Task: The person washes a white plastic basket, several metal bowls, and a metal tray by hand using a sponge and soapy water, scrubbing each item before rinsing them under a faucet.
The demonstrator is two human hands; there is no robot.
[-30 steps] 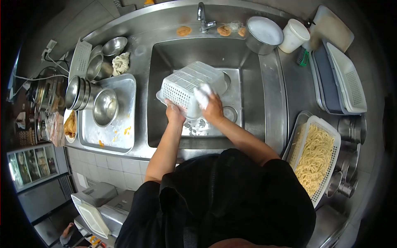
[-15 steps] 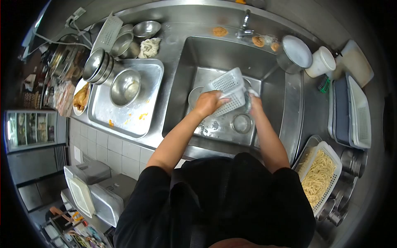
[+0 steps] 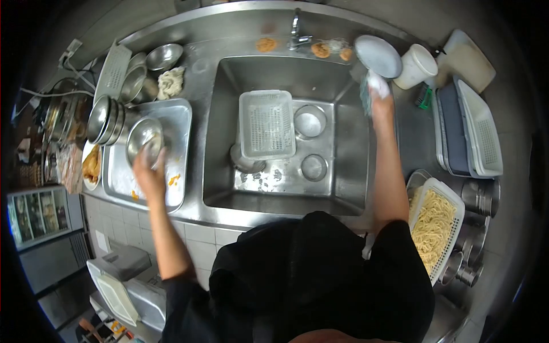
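My left hand point(image 3: 150, 174) reaches over the metal tray point(image 3: 177, 128), fingers apart at the near rim of a steel bowl point(image 3: 143, 134); a firm grip is not visible. My right hand point(image 3: 383, 106) is closed on a white and pale green scrubbing cloth point(image 3: 376, 84), slightly blurred. It is raised over the sink's far right corner, beside a pot with a pale round top point(image 3: 378, 56). In the sink point(image 3: 349, 68), a white perforated plastic basket point(image 3: 267, 123) lies over a round metal item point(image 3: 247, 163), partly hidden. Two small round metal containers point(image 3: 310, 122) sit right of it.
Stacked steel bowls point(image 3: 106, 120) and a crumpled cloth point(image 3: 170, 83) are at the left. Behind the sink stand the faucet point(image 3: 296, 34) and orange-brown scrubbers point(image 3: 320, 50). A white tub point(image 3: 416, 66), stacked trays point(image 3: 472, 128) and a basket of noodles point(image 3: 434, 228) line the right.
My left hand has let go of the white basket, now lying in the sink, and moved left to the steel bowl. My right hand has carried the cloth up and right. The view has shifted.
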